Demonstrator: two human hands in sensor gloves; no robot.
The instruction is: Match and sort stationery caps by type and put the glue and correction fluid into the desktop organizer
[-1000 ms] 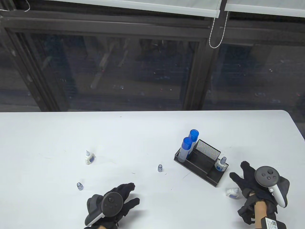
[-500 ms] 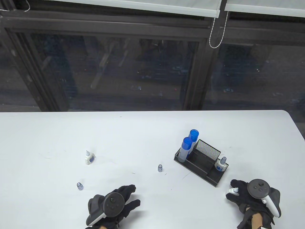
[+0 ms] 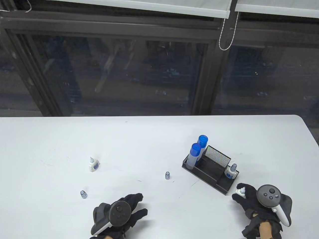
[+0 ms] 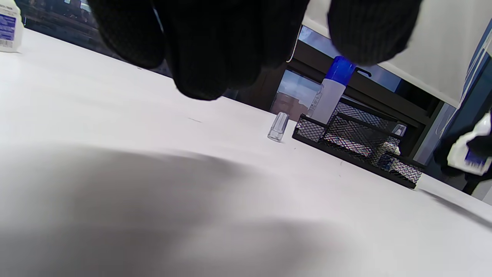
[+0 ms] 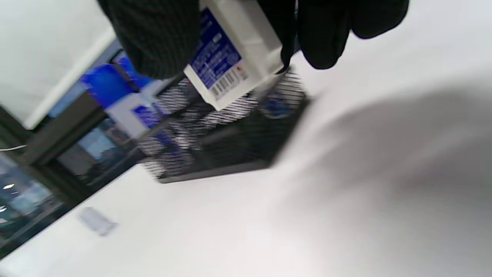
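Observation:
My right hand grips a small white correction fluid bottle just in front of the black mesh organizer, lifted off the table. The organizer holds two blue-capped glue sticks at its left end and a capped correction fluid bottle at its right end. A second uncapped bottle stands at the left. Two clear caps stand loose, one mid-table and one nearer the left. My left hand rests flat on the table, holding nothing.
The white table's far edge meets a dark window frame. Its rounded right corner lies behind the organizer.
My right hand closed on the bottle lying by the organizer, picked it up and shifted it slightly left and toward the organizer. The left hand barely moved.

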